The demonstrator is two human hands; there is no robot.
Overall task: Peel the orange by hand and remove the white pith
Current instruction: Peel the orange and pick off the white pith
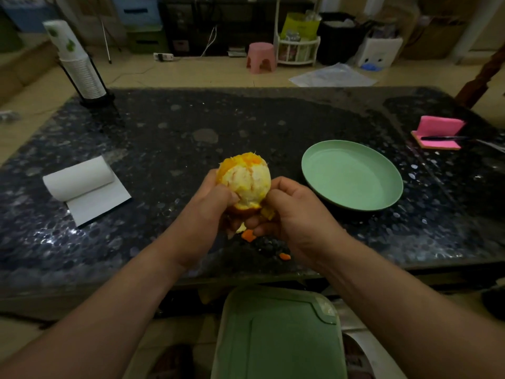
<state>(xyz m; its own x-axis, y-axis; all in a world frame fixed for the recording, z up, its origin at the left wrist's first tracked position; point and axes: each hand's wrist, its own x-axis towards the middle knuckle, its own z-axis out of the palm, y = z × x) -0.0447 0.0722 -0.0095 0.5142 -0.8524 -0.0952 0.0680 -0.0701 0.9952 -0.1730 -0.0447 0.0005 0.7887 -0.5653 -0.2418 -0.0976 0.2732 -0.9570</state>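
At frame centre, the left hand (210,203) grips the round, pith-fuzzed orange (244,181) while the right hand (289,214) pinches its ragged lower rind beside a smooth green plate (352,177).

place: home room | signs: pink stool (260,56), stacked cups (82,75), dark stone table (191,132)

Readable text: none.
Paper cup stack (82,75): the wrapper on top has green leaf prints, no words.
Yellow-green bag (300,24): print too blurred to read.
White box (378,54): blue marks, no letters.
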